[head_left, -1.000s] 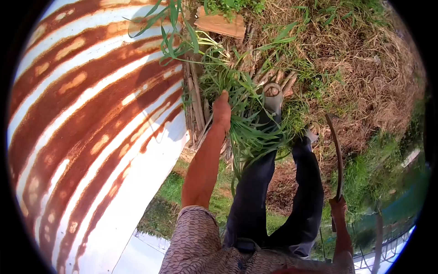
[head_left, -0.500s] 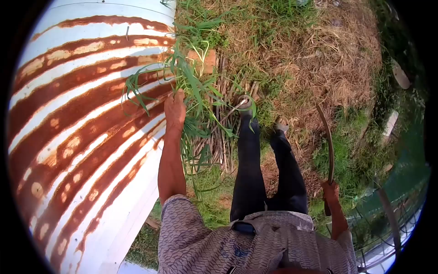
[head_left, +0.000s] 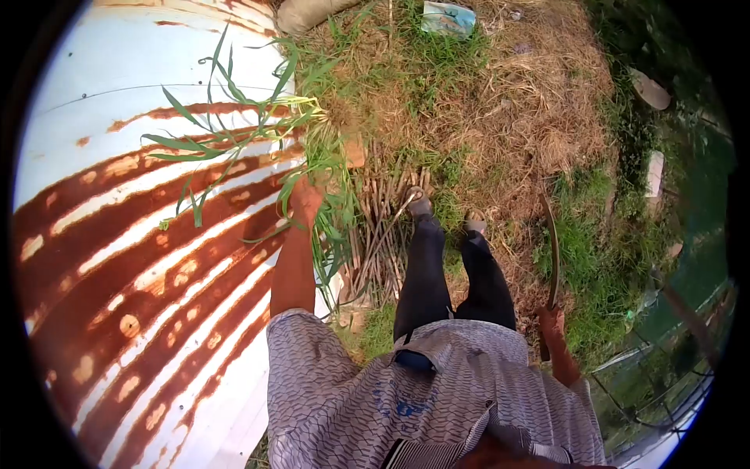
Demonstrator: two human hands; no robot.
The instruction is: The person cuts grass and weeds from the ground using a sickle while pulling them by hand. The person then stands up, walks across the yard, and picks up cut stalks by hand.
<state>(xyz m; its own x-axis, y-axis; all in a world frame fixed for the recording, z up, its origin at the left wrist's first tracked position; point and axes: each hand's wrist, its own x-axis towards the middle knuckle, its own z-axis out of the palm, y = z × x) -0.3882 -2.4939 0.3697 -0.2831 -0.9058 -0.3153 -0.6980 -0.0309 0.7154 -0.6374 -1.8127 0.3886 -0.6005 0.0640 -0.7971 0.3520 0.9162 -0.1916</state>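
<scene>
My left hand (head_left: 305, 200) is closed round a bunch of long green grass (head_left: 324, 168) at the edge of the rusty metal sheet. Its leaves spread left over the sheet and also hang down beside my forearm; pale stalks show above the hand. My fingers are partly covered by the leaves. Low at my right side, my right hand (head_left: 551, 320) grips the handle of a sickle (head_left: 555, 258) with a long, slightly curved blade. The blade points forward, away from me, over the grassy ground. A short handle end sticks out below the fist.
The rusty corrugated sheet (head_left: 156, 258) fills the left side. Cut sticks (head_left: 379, 234) lie in a pile by my feet, near a brick (head_left: 355, 151). Dry grass (head_left: 539, 102) covers the ground ahead. A printed packet (head_left: 448, 20) and a filled sack (head_left: 312, 12) lie farther off; wire mesh (head_left: 637, 391) stands right.
The grass in my left hand has swung farther left and forward over the metal sheet. The view has shifted, showing the sack and packet ahead. My right hand still holds the sickle low.
</scene>
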